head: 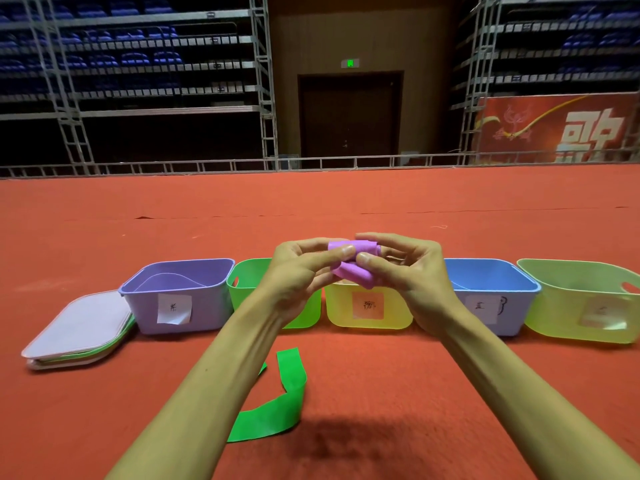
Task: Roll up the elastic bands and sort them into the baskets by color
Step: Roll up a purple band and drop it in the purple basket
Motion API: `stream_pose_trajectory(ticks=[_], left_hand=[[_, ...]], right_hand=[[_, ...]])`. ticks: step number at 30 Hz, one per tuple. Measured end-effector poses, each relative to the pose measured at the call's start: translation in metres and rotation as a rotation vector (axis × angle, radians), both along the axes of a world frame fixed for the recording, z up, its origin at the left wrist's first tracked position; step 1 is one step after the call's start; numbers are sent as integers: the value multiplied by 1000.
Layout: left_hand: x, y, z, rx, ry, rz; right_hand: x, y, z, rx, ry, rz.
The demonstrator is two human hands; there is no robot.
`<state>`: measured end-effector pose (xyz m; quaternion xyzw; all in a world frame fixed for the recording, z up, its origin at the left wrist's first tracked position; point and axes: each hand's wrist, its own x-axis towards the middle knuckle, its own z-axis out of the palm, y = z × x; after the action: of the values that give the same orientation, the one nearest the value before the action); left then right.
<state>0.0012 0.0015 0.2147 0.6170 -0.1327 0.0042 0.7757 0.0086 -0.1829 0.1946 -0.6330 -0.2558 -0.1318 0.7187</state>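
A purple elastic band [353,268], partly rolled, is held in the air above the basket row. My left hand [301,271] pinches its left side and my right hand [401,268] pinches its right side, thumbs on the roll. A green elastic band [277,407] lies unrolled on the red floor below my left forearm. Five baskets stand in a row: purple [176,296], green [246,278], yellow [367,310], blue [491,289] and pale yellow-green [585,299]. My hands hide parts of the green and yellow baskets.
A stack of flat basket lids [78,330] lies left of the purple basket. Red carpet [398,393] covers the floor around and beyond the baskets. A metal railing [318,164] and stands are far behind.
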Motion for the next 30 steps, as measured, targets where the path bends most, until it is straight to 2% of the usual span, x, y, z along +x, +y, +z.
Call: stream_pose_trajectory(ticks=[4, 6, 11, 15, 18, 22, 30], left_hand=[[1, 3, -2, -3, -9, 16], [1, 2, -4, 9, -11, 15], [2, 3, -17, -47, 54, -62], [5, 5, -31, -75, 153, -220], [9, 6, -37, -150, 159, -270], [17, 15, -31, -130, 132, -278], [26, 38, -23, -38, 121, -237]], right_hand=[[3, -3, 2, -30, 156, 137], [4, -1, 2, -43, 203, 118], [7, 1, -12, -73, 73, -5], [9, 5, -23, -56, 59, -5], [10, 9, -24, -45, 54, -19], [13, 13, -19, -98, 46, -34], [23, 25, -18, -78, 15, -36]])
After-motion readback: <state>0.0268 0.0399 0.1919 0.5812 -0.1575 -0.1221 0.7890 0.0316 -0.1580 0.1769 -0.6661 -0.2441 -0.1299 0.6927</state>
